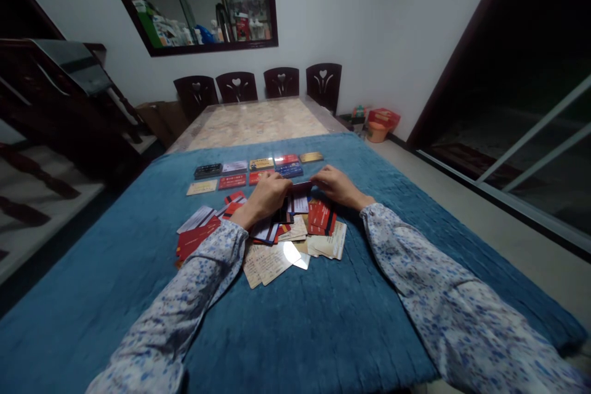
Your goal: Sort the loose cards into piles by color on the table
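Between my left hand and my right hand, a dark-edged card or thin stack of cards is pinched at its two ends. Both hands are closed, fingertips on the card's sides, just above a loose heap. Below them lie scattered cards: red ones to the left, red with a black stripe under my right hand, and cream ones in front. Beyond the hands stand neat stacks in two rows, among them a black stack, a blue stack and a gold stack.
A blue cloth covers the near part of the long table, with its marble-look top showing behind. Several dark chairs line the far end. A stair railing is at left; an orange bucket stands on the floor at right.
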`<state>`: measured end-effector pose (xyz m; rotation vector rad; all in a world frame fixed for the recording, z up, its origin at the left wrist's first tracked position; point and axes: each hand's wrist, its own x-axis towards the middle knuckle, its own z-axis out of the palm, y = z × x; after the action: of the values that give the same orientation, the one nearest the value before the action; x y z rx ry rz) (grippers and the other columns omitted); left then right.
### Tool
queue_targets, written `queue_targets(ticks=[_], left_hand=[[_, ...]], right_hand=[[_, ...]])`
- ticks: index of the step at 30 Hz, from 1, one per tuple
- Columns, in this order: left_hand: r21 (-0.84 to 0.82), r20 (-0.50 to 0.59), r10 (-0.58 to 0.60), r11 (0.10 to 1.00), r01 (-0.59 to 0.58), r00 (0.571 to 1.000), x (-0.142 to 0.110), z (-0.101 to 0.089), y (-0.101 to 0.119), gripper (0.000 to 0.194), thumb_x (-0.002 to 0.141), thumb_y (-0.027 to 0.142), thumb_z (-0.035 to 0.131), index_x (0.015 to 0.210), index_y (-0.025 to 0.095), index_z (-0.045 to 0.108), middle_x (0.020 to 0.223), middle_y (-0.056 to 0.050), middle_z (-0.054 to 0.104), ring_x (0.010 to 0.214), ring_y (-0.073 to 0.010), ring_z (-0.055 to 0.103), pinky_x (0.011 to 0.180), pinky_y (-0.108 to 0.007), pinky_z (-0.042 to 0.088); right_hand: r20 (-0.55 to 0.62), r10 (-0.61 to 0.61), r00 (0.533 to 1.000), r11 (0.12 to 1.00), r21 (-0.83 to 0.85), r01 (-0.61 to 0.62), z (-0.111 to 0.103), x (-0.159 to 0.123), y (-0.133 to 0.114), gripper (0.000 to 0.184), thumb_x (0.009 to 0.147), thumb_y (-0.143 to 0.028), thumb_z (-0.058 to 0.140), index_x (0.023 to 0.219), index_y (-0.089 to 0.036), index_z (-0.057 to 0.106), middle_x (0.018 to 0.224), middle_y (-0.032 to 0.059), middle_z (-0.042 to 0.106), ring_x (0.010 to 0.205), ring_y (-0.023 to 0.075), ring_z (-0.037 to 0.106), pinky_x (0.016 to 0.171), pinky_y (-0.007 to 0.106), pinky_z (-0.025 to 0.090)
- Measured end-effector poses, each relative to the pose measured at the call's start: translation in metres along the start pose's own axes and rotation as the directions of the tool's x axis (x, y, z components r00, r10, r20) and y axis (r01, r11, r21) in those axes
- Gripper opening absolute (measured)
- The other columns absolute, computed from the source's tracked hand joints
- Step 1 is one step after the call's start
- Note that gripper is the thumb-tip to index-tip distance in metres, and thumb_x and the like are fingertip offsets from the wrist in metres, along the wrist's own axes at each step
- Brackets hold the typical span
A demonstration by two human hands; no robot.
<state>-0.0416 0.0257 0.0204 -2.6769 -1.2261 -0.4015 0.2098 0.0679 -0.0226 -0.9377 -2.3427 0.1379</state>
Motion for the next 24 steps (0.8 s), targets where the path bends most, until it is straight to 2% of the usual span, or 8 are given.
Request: queue_targets(ticks=[9, 18, 24], left_hand=[[0.008, -0.075, -0.009, 1.0, 0.009, 0.997, 0.001, 0.009, -0.005, 0.029, 0.098, 0.012, 0.044, 0.1, 0.015, 0.073, 0.093, -0.012, 0.069, 0.09, -0.0251, 0.061, 0.086, -0.04, 0.041], [-0.044, -0.087, -0.017, 0.999, 0.013, 0.996, -0.001, 0.014, -0.007, 0.029, 0.097, 0.011, 0.043, 0.103, 0.016, 0.071, 0.096, -0.013, 0.071, 0.092, -0.0255, 0.063, 0.086, -0.042, 0.042], [-0.085, -0.091, -0.059, 0.995, 0.051, 0.994, -0.001, 0.014, -0.006, 0.029, 0.096, 0.01, 0.045, 0.105, 0.016, 0.071, 0.098, -0.012, 0.07, 0.092, -0.0255, 0.063, 0.088, -0.042, 0.042]], right_hand=[[-0.027, 0.013, 1.0, 0.999, 0.042, -0.012, 0.007, -0.003, 0.008, 0.016, 0.092, -0.017, 0.063, 0.101, -0.02, 0.076, 0.09, 0.0095, 0.07, 0.091, 0.0238, 0.058, 0.079, 0.033, 0.047], [0.056, -0.03, 0.998, 0.999, 0.015, 0.029, 0.014, -0.003, 0.011, 0.012, 0.094, -0.022, 0.064, 0.098, -0.019, 0.075, 0.092, 0.0083, 0.074, 0.087, 0.022, 0.056, 0.085, 0.037, 0.043], [-0.037, 0.018, 0.999, 0.997, 0.08, -0.015, 0.015, -0.002, 0.01, 0.012, 0.091, -0.019, 0.065, 0.095, -0.021, 0.076, 0.089, 0.0069, 0.073, 0.087, 0.0223, 0.056, 0.083, 0.036, 0.045]])
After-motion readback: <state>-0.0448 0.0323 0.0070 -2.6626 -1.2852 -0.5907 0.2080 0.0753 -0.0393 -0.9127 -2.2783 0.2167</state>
